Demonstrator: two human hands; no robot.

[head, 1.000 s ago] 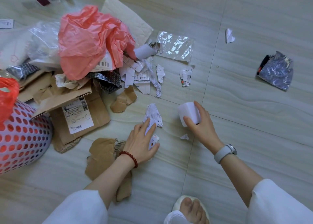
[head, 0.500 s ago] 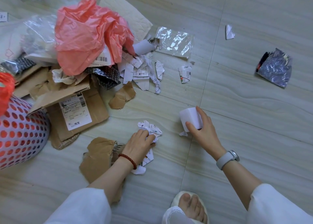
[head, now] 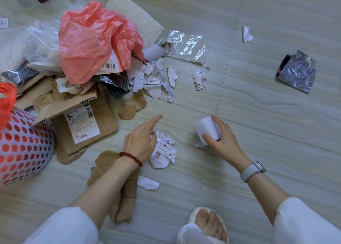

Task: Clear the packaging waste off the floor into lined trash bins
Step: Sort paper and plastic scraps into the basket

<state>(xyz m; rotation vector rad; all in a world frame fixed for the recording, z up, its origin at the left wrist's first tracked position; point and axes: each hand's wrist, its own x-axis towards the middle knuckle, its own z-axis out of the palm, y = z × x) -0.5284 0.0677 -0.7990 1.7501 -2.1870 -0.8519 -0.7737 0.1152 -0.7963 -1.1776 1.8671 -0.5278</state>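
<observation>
My left hand (head: 141, 140) holds a bunch of torn printed paper scraps (head: 163, 154) just above the floor, its forefinger stretched out. My right hand (head: 222, 142) grips a curled white paper piece (head: 207, 128), with a small white scrap (head: 199, 144) just below it. A perforated white bin with a red liner (head: 22, 147) stands at the left edge. Behind my hands lies a pile: a pink plastic bag (head: 96, 42), torn cardboard with a shipping label (head: 83, 125), and more paper scraps (head: 151, 77).
Clear plastic film (head: 187, 47), a small white scrap (head: 246, 34) and a crumpled silver foil wrapper (head: 297, 71) lie on the tiled floor to the right. A brown cardboard piece (head: 121, 188) lies under my left forearm, beside a white scrap (head: 148, 183). My slippered foot (head: 208, 223) is at the bottom.
My left hand gathered the printed scraps off the floor and lifted them, extending its forefinger. A white scrap was left behind near my forearm. My right hand kept hold of the white paper.
</observation>
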